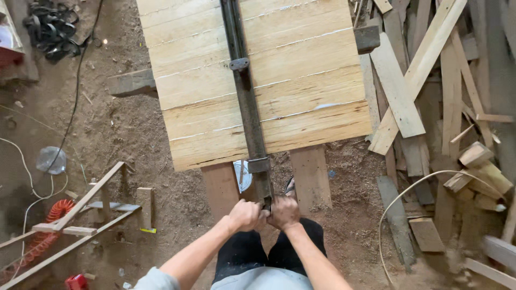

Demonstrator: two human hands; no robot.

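Nearest the camera, the left hand (244,215) and the right hand (284,212) are both closed tight, side by side and touching, around the near end of one long dark metal bar clamp (246,96). That end sticks out past the near edge of the wooden panel (301,80), above the dirt floor (140,139). The clamp runs straight away over the middle of the panel, with two metal brackets on it: one at the near edge, one further up. The panel shows about six glued boards. Two planks (310,177) support it from below. Far right lies a pile of offcuts (430,80); far left, black straps (51,27).
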